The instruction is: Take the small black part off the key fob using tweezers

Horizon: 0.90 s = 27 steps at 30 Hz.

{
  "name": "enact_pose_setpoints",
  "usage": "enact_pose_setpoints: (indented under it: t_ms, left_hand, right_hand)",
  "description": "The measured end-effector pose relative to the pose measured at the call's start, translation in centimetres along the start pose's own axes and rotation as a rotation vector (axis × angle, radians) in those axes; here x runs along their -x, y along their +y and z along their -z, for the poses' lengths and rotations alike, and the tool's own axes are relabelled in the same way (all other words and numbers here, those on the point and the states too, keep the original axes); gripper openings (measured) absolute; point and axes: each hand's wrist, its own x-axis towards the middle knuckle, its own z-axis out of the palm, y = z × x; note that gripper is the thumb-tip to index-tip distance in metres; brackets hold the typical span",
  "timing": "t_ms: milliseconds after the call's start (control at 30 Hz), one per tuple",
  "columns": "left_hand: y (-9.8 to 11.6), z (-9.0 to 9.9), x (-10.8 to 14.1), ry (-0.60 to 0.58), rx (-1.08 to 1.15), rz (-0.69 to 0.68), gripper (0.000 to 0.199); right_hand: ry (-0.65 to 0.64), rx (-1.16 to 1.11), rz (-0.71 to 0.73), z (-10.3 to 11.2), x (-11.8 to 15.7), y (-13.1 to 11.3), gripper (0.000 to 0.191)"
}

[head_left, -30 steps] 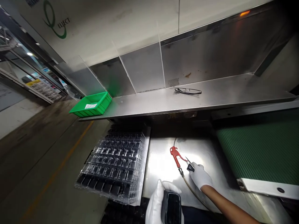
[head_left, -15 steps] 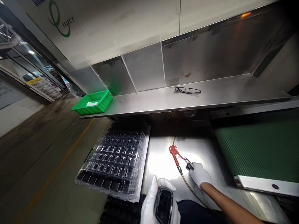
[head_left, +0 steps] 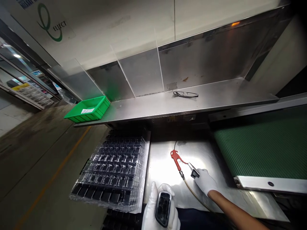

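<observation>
My left hand (head_left: 150, 207), in a white glove, is at the bottom middle. Its fingers are curled round a black oblong plastic part (head_left: 163, 209) with rounded corners and a hollow face turned up. To the right, over the metal table, my gloved right hand (head_left: 205, 182) is closed on a thin pointed metal tool (head_left: 193, 167). Whether this is a pair of tweezers or a blade, I cannot tell. A small black block (head_left: 194, 174) shows at the right fingertips; whether it is held or lies on the table is unclear. Near the tool's tip lies a red air blow gun (head_left: 176, 159).
Clear plastic trays of black parts (head_left: 107, 172) are stacked at left. A hose (head_left: 194, 195) runs from the blow gun towards me. At right is a green conveyor belt (head_left: 261, 143). The steel shelf (head_left: 144, 107) bears glasses (head_left: 185, 94) and a green bin (head_left: 88, 110).
The view has turned slightly, so the surroundings sit further left. The black part in my left hand appears a little further up and left. Both hands keep their hold.
</observation>
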Motion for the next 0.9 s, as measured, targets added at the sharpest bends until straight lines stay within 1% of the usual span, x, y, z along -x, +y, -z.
enact_pose_setpoints:
  t_ms: [67, 200, 300, 433, 533, 667, 900]
  left_hand:
    - [-0.1, 0.4, 0.1, 0.045, -0.031, -0.018, 0.052]
    - [-0.3, 0.9, 0.3, 0.202, -0.213, -0.091, 0.049]
    - [-0.2, 0.8, 0.3, 0.260, -0.298, -0.122, 0.054]
    - [0.4, -0.1, 0.0, 0.259, -0.335, -0.075, 0.065]
    - [0.7, -0.7, -0.1, 0.256, -0.345, -0.057, 0.069]
    - [0.8, -1.1, 0.0, 0.255, -0.350, -0.064, 0.070]
    - [0.8, -1.4, 0.4, 0.236, -0.328, -0.113, 0.065]
  right_hand:
    - [0.004, -0.023, 0.005, -0.1, 0.0, 0.4, 0.021]
    - [0.019, -0.061, 0.013, -0.1, 0.0, 1.0, 0.022]
    - [0.021, -0.082, 0.012, -0.2, 0.0, 1.2, 0.021]
    - [0.014, -0.082, 0.010, -0.1, -0.1, 1.2, 0.021]
    - [0.014, -0.067, 0.009, 0.0, -0.2, 1.2, 0.023]
    - [0.008, -0.053, 0.003, 0.2, -0.3, 1.2, 0.023]
    - [0.000, -0.063, 0.006, 0.1, -0.2, 1.2, 0.024]
